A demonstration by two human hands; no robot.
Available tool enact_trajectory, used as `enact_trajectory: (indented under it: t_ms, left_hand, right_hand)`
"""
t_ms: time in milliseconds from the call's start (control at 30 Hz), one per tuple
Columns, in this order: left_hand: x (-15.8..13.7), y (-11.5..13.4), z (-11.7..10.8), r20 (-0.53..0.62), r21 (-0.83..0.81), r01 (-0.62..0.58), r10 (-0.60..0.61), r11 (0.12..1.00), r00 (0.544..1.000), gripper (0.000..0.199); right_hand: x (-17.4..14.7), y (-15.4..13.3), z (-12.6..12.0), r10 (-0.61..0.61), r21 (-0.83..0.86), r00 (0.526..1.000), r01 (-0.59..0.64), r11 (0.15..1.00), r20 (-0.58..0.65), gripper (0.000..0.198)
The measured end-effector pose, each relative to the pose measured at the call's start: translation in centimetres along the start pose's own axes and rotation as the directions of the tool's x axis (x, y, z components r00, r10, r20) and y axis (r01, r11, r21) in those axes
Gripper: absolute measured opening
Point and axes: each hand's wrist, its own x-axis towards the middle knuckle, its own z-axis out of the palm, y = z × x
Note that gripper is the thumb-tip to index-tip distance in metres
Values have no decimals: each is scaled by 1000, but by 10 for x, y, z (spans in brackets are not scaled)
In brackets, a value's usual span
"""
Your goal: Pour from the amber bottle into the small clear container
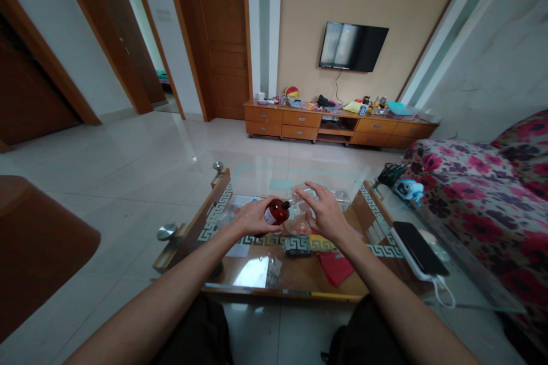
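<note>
Left hand [253, 218] grips small brown glass bottle [277, 211], tilted over glass-topped worktop [299, 274]. Right hand [324, 212] half open, fingertips at bottle mouth beside clear plastic container [299, 222]. Step: likely uncapping or dispensing; steady tilt needed.

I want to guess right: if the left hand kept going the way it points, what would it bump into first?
Probably the right hand. The left hand holds a brown bottle pointing rightward at it; depth between them is unclear.
</note>
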Motion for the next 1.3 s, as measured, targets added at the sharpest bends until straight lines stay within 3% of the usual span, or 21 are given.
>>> enact_trajectory:
  t_ms: [1300]
  left_hand:
    - [0, 8, -1, 12, -44, -22, 22, 999, 1000, 88]
  right_hand:
    - [2, -3, -6, -31, -43, 999, 32, 999, 15, 90]
